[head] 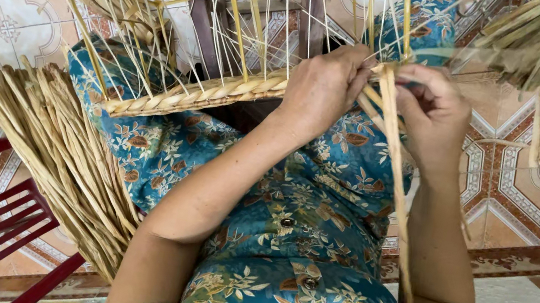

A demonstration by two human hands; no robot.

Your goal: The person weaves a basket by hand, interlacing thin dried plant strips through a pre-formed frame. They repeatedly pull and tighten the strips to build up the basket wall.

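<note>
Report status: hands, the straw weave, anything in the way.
Left hand and right hand both pinch pale straw strands at the plaited straw edge. Loose dried straw bundle hangs left. Nothing blocks the hands.

We hold one view only, taken from a camera worn on the head and facing steeply down over the chest and lap. We sit close: both forearms fill the lower frame, with patterned floor tiles point(7, 20) at the margins. No second view overlaps it.
</note>
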